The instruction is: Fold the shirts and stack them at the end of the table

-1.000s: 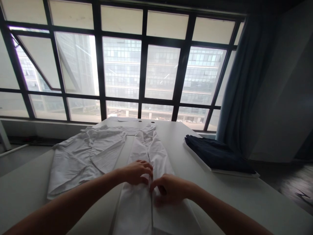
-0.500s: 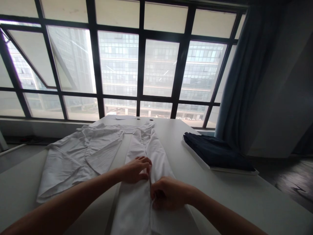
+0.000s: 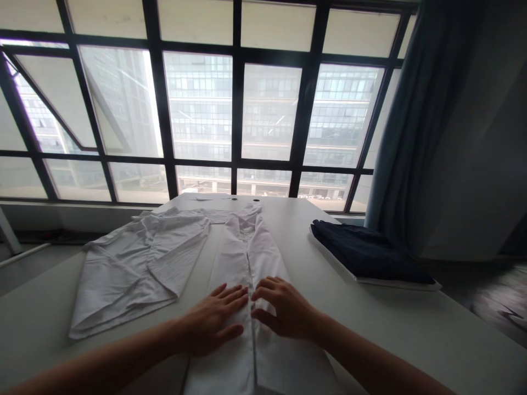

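A long white garment point(image 3: 269, 258) lies lengthwise on the table before me, with a narrow slit running down its middle. I cannot tell whether it is a coat or trousers. My left hand point(image 3: 216, 318) rests flat on its left half, fingers spread, fingertips close to the slit. On the right half, my right hand point(image 3: 284, 310) has its fingers bent and the thumb apart, tips at the slit's edge, with no cloth visibly gripped. A second white garment point(image 3: 140, 263), creased and partly folded over, is spread to the left.
The white table point(image 3: 296, 225) reaches toward a large window point(image 3: 206, 109) at the back. Dark navy folded cloth point(image 3: 366, 252) lies on a white layer at the right. Beyond it hangs a blue-grey curtain point(image 3: 395, 137).
My left hand has come nearer to me and flattened out, fingers spread. My right hand has moved slightly away from me, and its closed fingers have loosened.
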`<state>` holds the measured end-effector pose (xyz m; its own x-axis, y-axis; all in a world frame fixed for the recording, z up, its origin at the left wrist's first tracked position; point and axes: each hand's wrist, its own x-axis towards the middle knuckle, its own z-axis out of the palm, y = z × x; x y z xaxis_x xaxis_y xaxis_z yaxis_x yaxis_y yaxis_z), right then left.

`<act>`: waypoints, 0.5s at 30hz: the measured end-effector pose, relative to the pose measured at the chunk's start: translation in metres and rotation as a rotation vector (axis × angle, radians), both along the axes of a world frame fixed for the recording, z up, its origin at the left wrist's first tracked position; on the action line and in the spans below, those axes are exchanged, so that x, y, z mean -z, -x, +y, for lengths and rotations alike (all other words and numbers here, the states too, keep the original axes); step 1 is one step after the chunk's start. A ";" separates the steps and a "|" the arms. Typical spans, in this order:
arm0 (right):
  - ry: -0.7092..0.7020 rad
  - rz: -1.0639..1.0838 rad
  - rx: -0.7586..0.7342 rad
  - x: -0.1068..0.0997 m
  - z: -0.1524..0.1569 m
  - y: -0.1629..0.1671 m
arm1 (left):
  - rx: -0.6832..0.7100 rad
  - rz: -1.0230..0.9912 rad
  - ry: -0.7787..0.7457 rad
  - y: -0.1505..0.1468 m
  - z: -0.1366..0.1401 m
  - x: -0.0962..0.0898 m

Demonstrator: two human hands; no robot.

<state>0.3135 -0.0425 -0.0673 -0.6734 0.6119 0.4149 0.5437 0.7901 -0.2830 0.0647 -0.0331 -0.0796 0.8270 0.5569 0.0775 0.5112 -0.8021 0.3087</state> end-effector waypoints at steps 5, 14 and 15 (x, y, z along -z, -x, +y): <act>0.080 -0.206 0.322 0.015 0.019 -0.011 | -0.023 0.059 0.025 -0.003 -0.001 0.000; 0.138 -0.412 0.239 -0.006 -0.013 -0.012 | 0.009 -0.091 -0.010 -0.008 -0.033 -0.004; 0.129 -0.413 0.219 -0.012 -0.015 -0.011 | 0.058 -0.124 0.029 -0.009 -0.030 -0.009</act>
<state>0.3240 -0.0577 -0.0550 -0.6153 0.7866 0.0513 0.7810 0.6171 -0.0962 0.0736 -0.0630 -0.0706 0.8431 0.5117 0.1656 0.4204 -0.8190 0.3905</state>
